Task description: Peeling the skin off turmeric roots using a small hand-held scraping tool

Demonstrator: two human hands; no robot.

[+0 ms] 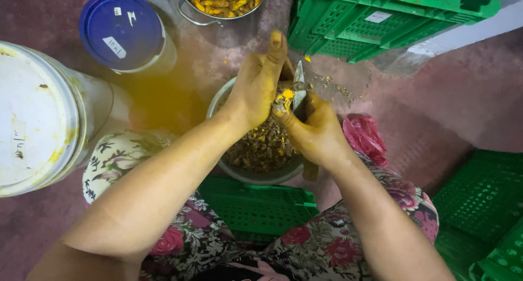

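Nearest me, the person's knees in a flowered dress frame a flat green crate (256, 207) lying on the floor. Just above it sits a metal bowl (256, 175) heaped with brownish peelings. Over that bowl the two yellow-stained hands meet. The left hand (256, 87) has its fingers curled tight around a turmeric root (284, 100), thumb stuck straight up; the root is small and knobbly, its scraped face bright orange-yellow. The right hand (316, 131) is closed on a knife (298, 90), whose blade points upward against the root. Beside it lies a pink bag (364, 136). Further off stand a white bucket (38, 115), a blue-lidded tub (121, 30), a pot of peeled roots (223, 0) and stacked green crates (381, 19).
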